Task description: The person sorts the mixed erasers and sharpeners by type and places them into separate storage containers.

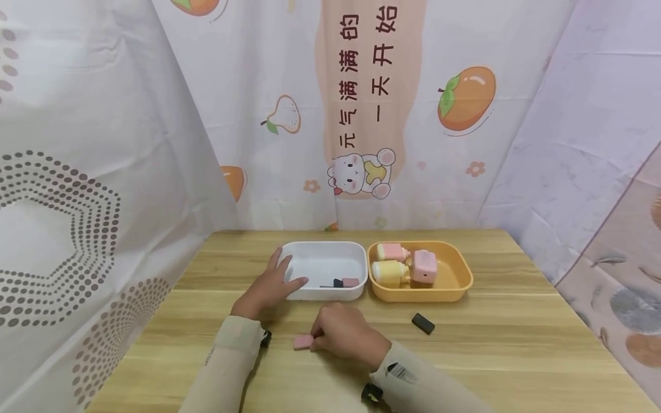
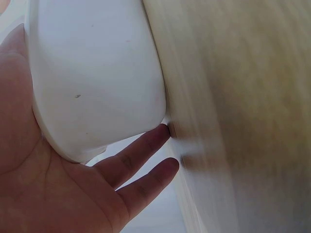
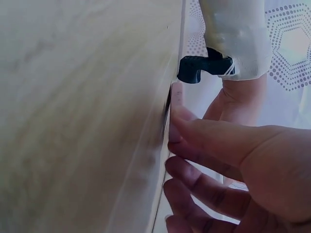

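Observation:
Between the thumb and forefinger of my right hand [image 1: 345, 334] is one end of a small pink rectangular block [image 1: 303, 342], low at the wooden tabletop. The right wrist view shows the block [image 3: 177, 94] on edge beside the thumb, its lower part partly hidden by the fingers. My left hand [image 1: 271, 287] rests with spread fingers against the left end of a white tray [image 1: 325, 294]. In the left wrist view the palm lies along the tray's wall [image 2: 97, 73], and two fairly straight fingers [image 2: 146, 187] reach past its corner to the table.
Inside the white tray lie a pink piece [image 1: 350, 282] and a dark piece [image 1: 338, 283]. A yellow tray [image 1: 454, 275] beside it holds a pink bottle [image 1: 392, 252], a yellow bottle [image 1: 388, 271] and a pink cube [image 1: 424, 266]. A black block [image 1: 423, 323] lies on the table [image 1: 496, 350].

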The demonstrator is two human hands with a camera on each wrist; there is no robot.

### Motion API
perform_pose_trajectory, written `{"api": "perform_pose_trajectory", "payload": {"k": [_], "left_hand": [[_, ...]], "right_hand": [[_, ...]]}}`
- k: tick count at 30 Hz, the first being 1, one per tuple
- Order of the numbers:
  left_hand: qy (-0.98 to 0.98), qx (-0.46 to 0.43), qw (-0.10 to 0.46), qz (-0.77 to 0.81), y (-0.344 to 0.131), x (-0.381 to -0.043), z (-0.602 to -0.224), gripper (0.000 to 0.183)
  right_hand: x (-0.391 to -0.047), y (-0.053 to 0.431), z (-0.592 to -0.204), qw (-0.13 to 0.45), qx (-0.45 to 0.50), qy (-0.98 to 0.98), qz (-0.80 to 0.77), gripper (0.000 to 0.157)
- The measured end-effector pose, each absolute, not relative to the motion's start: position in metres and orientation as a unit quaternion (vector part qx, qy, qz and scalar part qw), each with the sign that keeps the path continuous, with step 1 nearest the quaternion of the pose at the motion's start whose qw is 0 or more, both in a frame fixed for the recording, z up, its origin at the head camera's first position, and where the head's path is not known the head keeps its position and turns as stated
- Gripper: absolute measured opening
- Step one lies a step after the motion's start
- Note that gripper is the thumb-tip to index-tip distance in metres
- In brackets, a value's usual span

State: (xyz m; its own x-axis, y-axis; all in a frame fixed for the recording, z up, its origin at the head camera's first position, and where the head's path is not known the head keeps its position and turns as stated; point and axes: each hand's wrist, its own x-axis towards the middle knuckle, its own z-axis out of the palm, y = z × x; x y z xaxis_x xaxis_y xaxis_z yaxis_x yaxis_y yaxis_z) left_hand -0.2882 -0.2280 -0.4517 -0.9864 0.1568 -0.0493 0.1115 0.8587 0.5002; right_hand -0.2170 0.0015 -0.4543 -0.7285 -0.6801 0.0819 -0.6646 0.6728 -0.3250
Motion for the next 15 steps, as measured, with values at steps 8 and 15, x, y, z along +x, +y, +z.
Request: {"api": "perform_pose_trajectory", "payload": {"k": [8,15], "left_hand": [[0.963,0.074,0.041,0.256,-0.2283,-0.2903,-0.4533,0.103],[0.963,0.076,0.038,0.257,-0.2282,-0.2904,-0.4545,0.102]], "right_hand": [[-0.2183,0.0044,-0.4521,0.014,-0.369,0.913,-0.171,0.007],[-0.2202,0.0057,-0.4495,-0.003,-0.369,0.915,-0.162,0.009]]}}
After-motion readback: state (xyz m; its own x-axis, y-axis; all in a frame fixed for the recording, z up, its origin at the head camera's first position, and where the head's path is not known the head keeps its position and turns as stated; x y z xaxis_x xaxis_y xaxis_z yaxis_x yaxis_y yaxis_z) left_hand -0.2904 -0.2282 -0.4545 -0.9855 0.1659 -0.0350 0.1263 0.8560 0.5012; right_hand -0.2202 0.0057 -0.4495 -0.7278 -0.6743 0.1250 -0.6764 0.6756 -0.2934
